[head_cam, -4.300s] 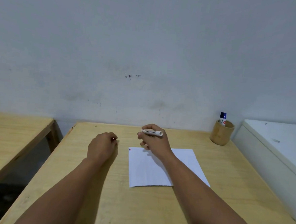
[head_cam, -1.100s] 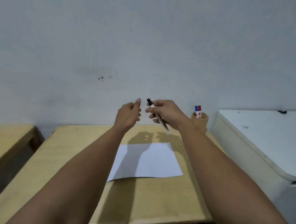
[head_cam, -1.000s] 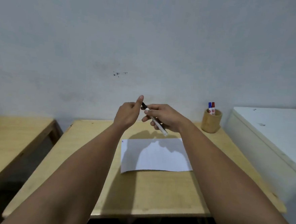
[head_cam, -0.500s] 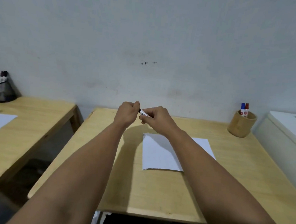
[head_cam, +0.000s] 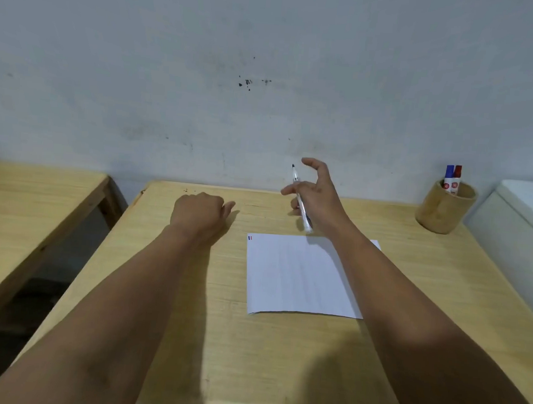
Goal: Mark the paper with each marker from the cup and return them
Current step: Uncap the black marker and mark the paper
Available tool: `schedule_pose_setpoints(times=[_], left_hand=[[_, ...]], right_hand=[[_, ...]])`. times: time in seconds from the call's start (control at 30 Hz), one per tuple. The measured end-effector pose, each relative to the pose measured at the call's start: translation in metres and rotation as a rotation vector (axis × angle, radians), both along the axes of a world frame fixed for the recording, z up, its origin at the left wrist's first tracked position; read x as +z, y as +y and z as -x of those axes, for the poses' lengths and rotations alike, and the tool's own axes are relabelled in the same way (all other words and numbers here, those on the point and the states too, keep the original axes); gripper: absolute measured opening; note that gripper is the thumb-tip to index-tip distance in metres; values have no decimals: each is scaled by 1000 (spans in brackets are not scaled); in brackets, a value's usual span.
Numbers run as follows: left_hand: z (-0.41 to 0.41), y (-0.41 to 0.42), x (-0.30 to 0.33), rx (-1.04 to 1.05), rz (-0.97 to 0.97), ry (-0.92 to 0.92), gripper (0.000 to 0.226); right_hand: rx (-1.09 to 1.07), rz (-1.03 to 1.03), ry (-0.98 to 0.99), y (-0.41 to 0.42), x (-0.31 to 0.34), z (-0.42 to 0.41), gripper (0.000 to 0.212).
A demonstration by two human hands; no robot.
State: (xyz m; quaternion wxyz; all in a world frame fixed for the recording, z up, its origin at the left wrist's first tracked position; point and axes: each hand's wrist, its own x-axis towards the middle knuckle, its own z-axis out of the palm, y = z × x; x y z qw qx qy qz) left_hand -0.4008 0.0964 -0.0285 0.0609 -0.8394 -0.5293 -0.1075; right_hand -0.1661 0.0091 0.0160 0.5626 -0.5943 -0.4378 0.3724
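Observation:
My right hand (head_cam: 319,196) hovers above the far edge of the white paper (head_cam: 294,276) and holds a white marker (head_cam: 304,218) loosely, bare black tip pointing up, thumb and forefinger spread. My left hand (head_cam: 199,213) rests as a closed fist on the wooden table (head_cam: 248,358) left of the paper; the marker's cap is hidden inside it. Small blue and red marks (head_cam: 250,238) sit at the paper's top left corner. The wooden cup (head_cam: 444,211) stands at the back right with a blue marker (head_cam: 449,176) and a red marker (head_cam: 457,175) in it.
A second wooden table (head_cam: 22,203) stands to the left across a narrow gap. A white cabinet-like box (head_cam: 525,220) adjoins the table's right side behind the cup. The grey wall runs along the table's far edge.
Half a second ago both hands met at the marker's black end. They have pulled apart: the left fist dropped to the table, and the right hand lifted the marker with its tip bare.

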Motion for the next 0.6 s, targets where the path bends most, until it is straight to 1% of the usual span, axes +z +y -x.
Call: schedule_pose_setpoints(times=[0.1, 0.17, 0.23, 0.27, 0.3, 0.37, 0.4, 0.47, 0.5, 0.57, 0.6], left_hand=[[2, -4, -6, -59, -40, 130, 47], [3, -2, -5, -60, -34, 179, 49], [4, -1, -3, -33, -19, 172, 54], [5, -1, -3, -11, -15, 149, 57], [6, -3, -2, 13, -17, 120, 61], [10, -10, 2, 67, -34, 35, 65], [12, -15, 4, 87, -43, -23, 65], [16, -26, 6, 77, -65, -148, 59], [17, -36, 6, 44, -77, -217, 55], [20, -62, 3, -34, -97, -354, 51], [20, -77, 0, -67, -109, -395, 53]], right_hand=[[64, -17, 317, -4, 9, 1, 26], [101, 19, 521, -9, 13, -1, 37], [131, 31, 651, -16, 16, -2, 43], [131, 24, 663, -18, 16, -2, 38], [118, 15, 640, -21, 17, -1, 30], [50, 20, 517, -26, 19, 3, 10], [-1, 31, 458, -28, 20, 6, 10], [-94, 76, 344, -29, 19, 12, 34], [-122, 91, 295, -30, 18, 17, 38], [-133, 99, 195, -33, 11, 29, 26], [-127, 91, 150, -34, 6, 36, 20]])
